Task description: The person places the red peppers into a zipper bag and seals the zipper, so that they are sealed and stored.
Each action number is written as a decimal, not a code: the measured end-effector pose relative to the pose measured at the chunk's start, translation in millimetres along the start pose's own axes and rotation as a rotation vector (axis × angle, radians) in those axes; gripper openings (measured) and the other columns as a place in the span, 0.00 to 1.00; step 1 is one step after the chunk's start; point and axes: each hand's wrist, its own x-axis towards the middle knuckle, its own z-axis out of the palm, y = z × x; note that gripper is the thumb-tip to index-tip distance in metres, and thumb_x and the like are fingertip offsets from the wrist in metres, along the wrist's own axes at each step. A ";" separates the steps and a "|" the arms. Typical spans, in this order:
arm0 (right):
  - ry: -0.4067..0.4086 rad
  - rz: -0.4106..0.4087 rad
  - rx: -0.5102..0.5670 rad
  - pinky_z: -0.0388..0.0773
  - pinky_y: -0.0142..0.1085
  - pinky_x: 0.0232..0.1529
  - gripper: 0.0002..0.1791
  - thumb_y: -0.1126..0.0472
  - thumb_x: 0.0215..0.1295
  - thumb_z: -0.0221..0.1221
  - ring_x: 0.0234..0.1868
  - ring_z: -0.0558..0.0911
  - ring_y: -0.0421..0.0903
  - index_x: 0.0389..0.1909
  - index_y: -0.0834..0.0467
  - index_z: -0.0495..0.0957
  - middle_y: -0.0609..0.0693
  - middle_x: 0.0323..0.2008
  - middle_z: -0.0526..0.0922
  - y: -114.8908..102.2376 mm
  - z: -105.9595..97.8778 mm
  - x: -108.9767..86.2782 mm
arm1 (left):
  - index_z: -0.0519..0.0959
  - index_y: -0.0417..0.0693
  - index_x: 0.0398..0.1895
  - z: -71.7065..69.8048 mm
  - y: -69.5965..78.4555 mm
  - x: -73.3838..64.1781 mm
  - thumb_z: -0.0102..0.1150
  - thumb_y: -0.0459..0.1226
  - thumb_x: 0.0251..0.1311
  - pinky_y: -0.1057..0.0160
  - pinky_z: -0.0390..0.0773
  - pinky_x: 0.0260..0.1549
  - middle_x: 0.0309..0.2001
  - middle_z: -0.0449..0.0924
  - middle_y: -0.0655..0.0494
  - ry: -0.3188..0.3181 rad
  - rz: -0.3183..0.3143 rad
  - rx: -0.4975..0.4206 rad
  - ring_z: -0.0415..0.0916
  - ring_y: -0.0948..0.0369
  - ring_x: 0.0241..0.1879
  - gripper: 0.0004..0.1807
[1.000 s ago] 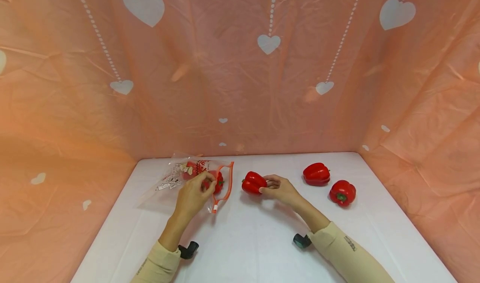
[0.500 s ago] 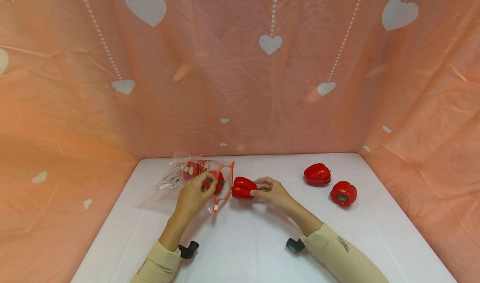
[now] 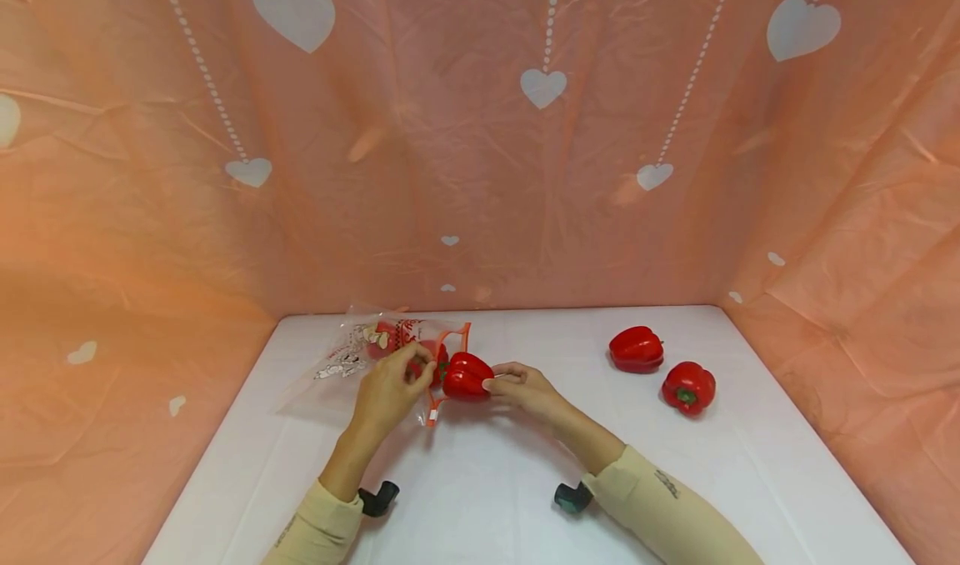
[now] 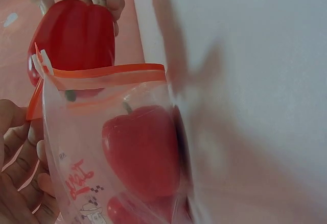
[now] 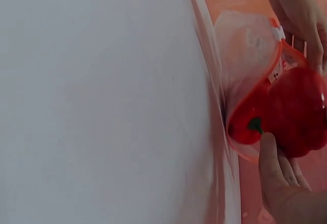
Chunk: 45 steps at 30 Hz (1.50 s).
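Note:
A clear zip bag [image 3: 341,365] with an orange-edged mouth lies on its side at the left of the table. Two red bell peppers are inside it; one of them, a pepper [image 4: 143,152] with a green stem, sits near the mouth. My left hand [image 3: 390,382] pinches the bag's orange rim and keeps the mouth apart. In my right hand [image 3: 528,392] is another red bell pepper [image 3: 468,377], gripped between thumb and fingers, its stem end pointing left. That pepper is at the bag's mouth, its stem end just inside in the left wrist view.
Two more red bell peppers, one lying on its side [image 3: 636,349] and one with its stem toward me [image 3: 688,387], rest at the right of the white table [image 3: 510,482]. Orange cloth [image 3: 480,182] with white hearts hangs behind and at both sides.
My right hand has carried its bell pepper leftward, from beside the bag to its mouth. My left hand has stayed on the rim.

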 end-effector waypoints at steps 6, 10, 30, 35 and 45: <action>0.013 0.021 0.029 0.83 0.45 0.61 0.30 0.56 0.71 0.67 0.52 0.91 0.53 0.66 0.70 0.74 0.58 0.51 0.90 1.0 7.7 2.8 | 0.84 0.54 0.41 0.6 0.3 0.3 0.70 0.38 0.69 0.59 0.74 0.29 0.30 0.82 0.61 -0.008 -0.006 -0.011 0.74 0.61 0.30 0.04; -0.001 0.006 0.027 0.83 0.44 0.61 0.29 0.56 0.71 0.67 0.52 0.91 0.52 0.65 0.70 0.74 0.60 0.51 0.90 2.0 11.9 3.3 | 0.84 0.54 0.42 1.0 0.7 0.2 0.70 0.38 0.69 0.59 0.75 0.30 0.31 0.83 0.60 -0.016 -0.016 -0.012 0.75 0.60 0.31 0.04; 0.008 -0.071 -0.063 0.84 0.40 0.55 0.25 0.60 0.68 0.72 0.50 0.89 0.50 0.60 0.67 0.79 0.60 0.50 0.90 5.1 29.3 14.5 | 0.84 0.53 0.43 0.7 0.7 0.5 0.70 0.38 0.68 0.59 0.76 0.30 0.33 0.86 0.58 -0.032 -0.029 0.008 0.76 0.59 0.31 0.05; 0.014 -0.133 -0.066 0.85 0.39 0.54 0.25 0.64 0.66 0.72 0.52 0.89 0.53 0.60 0.69 0.78 0.62 0.50 0.89 6.2 35.7 16.9 | 0.84 0.52 0.42 1.5 -0.4 1.6 0.71 0.38 0.68 0.59 0.75 0.29 0.32 0.86 0.59 -0.021 -0.006 0.014 0.75 0.61 0.30 0.05; 0.014 -0.159 -0.114 0.86 0.40 0.53 0.24 0.66 0.67 0.72 0.51 0.89 0.54 0.60 0.70 0.77 0.64 0.51 0.89 7.4 46.6 23.3 | 0.84 0.52 0.42 2.3 -0.8 1.1 0.72 0.37 0.68 0.59 0.74 0.29 0.33 0.86 0.59 -0.048 -0.020 0.002 0.74 0.61 0.30 0.05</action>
